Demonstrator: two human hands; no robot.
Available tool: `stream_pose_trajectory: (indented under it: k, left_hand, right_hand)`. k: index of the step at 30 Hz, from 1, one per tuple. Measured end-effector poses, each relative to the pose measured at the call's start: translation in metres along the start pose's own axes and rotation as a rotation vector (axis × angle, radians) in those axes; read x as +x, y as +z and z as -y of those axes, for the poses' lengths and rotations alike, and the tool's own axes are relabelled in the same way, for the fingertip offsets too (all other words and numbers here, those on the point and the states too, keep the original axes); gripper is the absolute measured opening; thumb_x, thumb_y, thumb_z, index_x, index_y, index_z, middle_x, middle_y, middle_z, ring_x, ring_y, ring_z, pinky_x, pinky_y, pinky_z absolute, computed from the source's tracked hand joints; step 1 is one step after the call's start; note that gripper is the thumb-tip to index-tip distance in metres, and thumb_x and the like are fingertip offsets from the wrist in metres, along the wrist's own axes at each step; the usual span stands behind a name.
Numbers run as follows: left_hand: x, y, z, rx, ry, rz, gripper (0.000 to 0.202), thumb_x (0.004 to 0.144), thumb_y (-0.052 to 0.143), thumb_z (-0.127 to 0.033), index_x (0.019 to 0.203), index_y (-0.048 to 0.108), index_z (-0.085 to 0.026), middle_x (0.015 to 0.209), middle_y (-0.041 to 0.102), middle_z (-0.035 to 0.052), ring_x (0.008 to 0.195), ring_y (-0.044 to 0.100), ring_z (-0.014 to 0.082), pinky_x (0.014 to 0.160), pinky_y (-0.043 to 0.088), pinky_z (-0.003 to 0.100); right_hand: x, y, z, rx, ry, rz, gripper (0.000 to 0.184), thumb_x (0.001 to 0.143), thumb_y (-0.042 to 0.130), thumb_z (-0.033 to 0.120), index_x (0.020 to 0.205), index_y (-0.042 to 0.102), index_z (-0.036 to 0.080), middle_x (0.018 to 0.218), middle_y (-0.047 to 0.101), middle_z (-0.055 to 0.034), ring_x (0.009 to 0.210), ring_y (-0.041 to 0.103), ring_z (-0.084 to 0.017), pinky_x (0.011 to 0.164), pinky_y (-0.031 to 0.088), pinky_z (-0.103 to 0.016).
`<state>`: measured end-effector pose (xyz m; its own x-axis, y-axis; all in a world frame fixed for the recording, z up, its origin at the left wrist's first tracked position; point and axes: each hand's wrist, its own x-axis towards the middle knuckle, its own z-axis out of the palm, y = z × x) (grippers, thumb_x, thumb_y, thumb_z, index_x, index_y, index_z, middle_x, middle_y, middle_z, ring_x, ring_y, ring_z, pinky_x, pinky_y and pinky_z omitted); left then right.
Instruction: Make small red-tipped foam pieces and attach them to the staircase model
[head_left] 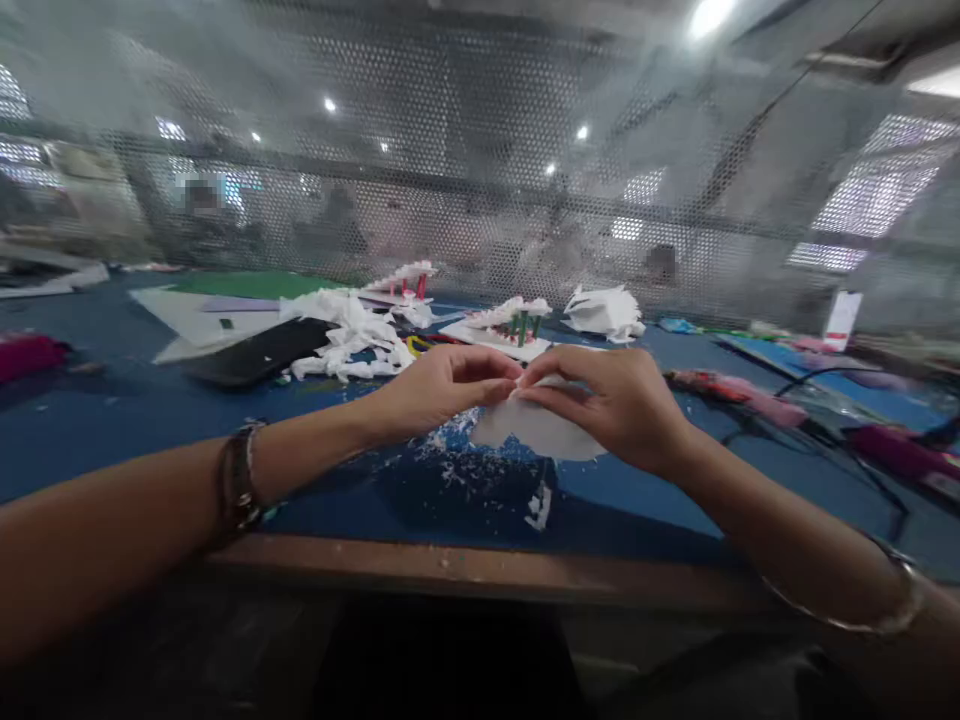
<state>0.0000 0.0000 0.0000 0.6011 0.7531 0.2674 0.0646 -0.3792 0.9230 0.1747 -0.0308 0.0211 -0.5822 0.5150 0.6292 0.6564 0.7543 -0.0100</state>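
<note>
Both hands meet over the middle of the blue table, fingertips nearly touching. My left hand (442, 390) pinches the upper edge of a thin white sheet of paper or tissue (555, 430). From the other side my right hand (615, 400) grips the same sheet, which hangs below the fingers. The exact spot under the fingertips is hidden. White crumbs (469, 470) are scattered on the table beneath, with a small torn white scrap (538, 507) nearer the edge. Just beyond the hands stands a small white model (517, 322) on green and red posts.
Crumpled white strips (349, 335) lie left of centre beside a black flat object (259, 352). A second model (405, 283) and a white crumpled lump (604, 312) stand farther back. Cables and a magenta-handled tool (900, 450) lie right. A wooden edge (450, 565) borders the blue table (645, 510).
</note>
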Motion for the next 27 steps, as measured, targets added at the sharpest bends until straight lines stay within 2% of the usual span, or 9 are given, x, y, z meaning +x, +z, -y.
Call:
stream_pose_trajectory:
  k: [9, 16, 20, 23, 27]
  left_hand:
    - [0.003, 0.005, 0.009, -0.077, 0.149, -0.105, 0.007, 0.068, 0.059, -0.019, 0.070, 0.056, -0.013, 0.065, 0.055, -0.0018, 0.060, 0.051, 0.0066, 0.055, 0.041, 0.017]
    - [0.001, 0.004, 0.012, 0.212, 0.386, -0.167, 0.008, 0.071, 0.054, -0.018, 0.074, 0.058, -0.012, 0.072, 0.059, 0.0031, 0.068, 0.054, 0.0098, 0.062, 0.045, 0.021]
    - [-0.001, 0.001, 0.009, 0.348, 0.507, -0.164, 0.009, 0.069, 0.061, -0.020, 0.074, 0.059, -0.013, 0.073, 0.061, 0.0026, 0.072, 0.055, 0.0103, 0.068, 0.044, 0.022]
    - [0.001, 0.000, 0.010, 0.278, 0.498, -0.135, 0.009, 0.068, 0.062, -0.021, 0.073, 0.059, -0.013, 0.073, 0.060, 0.0013, 0.071, 0.055, 0.0087, 0.067, 0.044, 0.020]
    - [0.004, 0.001, 0.011, 0.022, 0.371, -0.099, 0.007, 0.068, 0.061, -0.019, 0.071, 0.058, -0.014, 0.070, 0.057, -0.0008, 0.065, 0.053, 0.0065, 0.059, 0.044, 0.017]
  right_hand:
    - [0.001, 0.004, -0.002, 0.126, 0.103, -0.074, 0.006, 0.071, 0.059, 0.020, 0.069, 0.060, 0.015, 0.060, 0.060, 0.0035, 0.047, 0.045, -0.004, 0.048, 0.034, -0.016]
    - [0.001, 0.004, 0.001, 0.102, 0.132, -0.096, 0.008, 0.069, 0.061, 0.022, 0.065, 0.058, 0.015, 0.054, 0.056, 0.0046, 0.044, 0.041, -0.003, 0.044, 0.031, -0.016]
    - [0.001, 0.005, 0.003, 0.114, 0.155, -0.107, 0.013, 0.069, 0.061, 0.024, 0.063, 0.055, 0.015, 0.052, 0.052, 0.0049, 0.044, 0.041, -0.003, 0.043, 0.031, -0.016]
    - [0.001, 0.003, 0.002, 0.142, 0.143, -0.108, 0.012, 0.069, 0.061, 0.023, 0.064, 0.056, 0.014, 0.051, 0.050, 0.0054, 0.044, 0.038, -0.003, 0.043, 0.030, -0.017]
    - [0.002, 0.000, 0.000, 0.203, 0.108, -0.084, 0.008, 0.072, 0.059, 0.021, 0.068, 0.058, 0.014, 0.054, 0.050, 0.0047, 0.046, 0.038, -0.003, 0.043, 0.029, -0.017]
